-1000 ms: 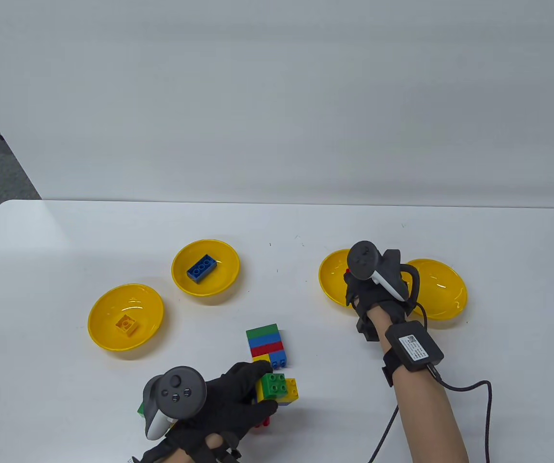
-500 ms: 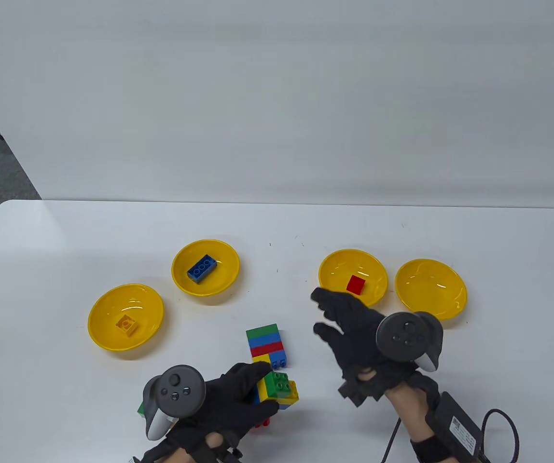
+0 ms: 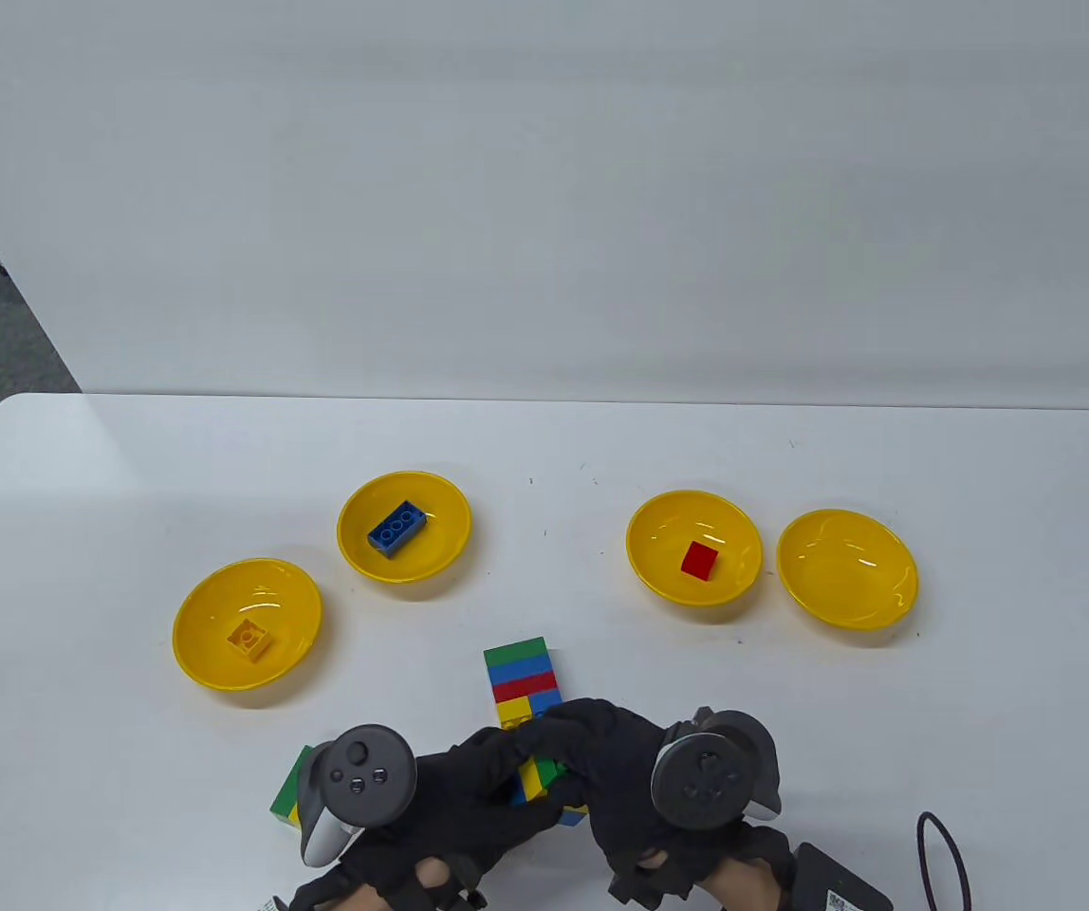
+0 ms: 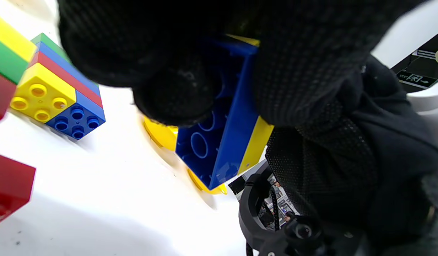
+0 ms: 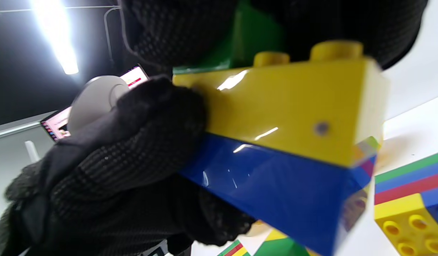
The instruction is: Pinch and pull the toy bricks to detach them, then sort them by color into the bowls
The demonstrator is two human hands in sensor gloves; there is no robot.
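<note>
Both hands meet at the table's six o'clock edge — the left hand (image 3: 469,807) and right hand (image 3: 620,769) curl their fingers round one brick cluster (image 3: 537,780) of green, yellow and blue layers, lifted between them; a striped brick stack (image 3: 521,681) lies just beyond at twelve o'clock; four yellow bowls (image 3: 846,567) arc behind — three hold a brick each.

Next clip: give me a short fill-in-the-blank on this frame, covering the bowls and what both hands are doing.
1. The blue brick lies in a ____ bowl.
2. The bowl left of the empty bowl holds a ____ brick.
3. The left hand and right hand both grip the same brick ____.

Missing words: yellow; red; stack
</note>
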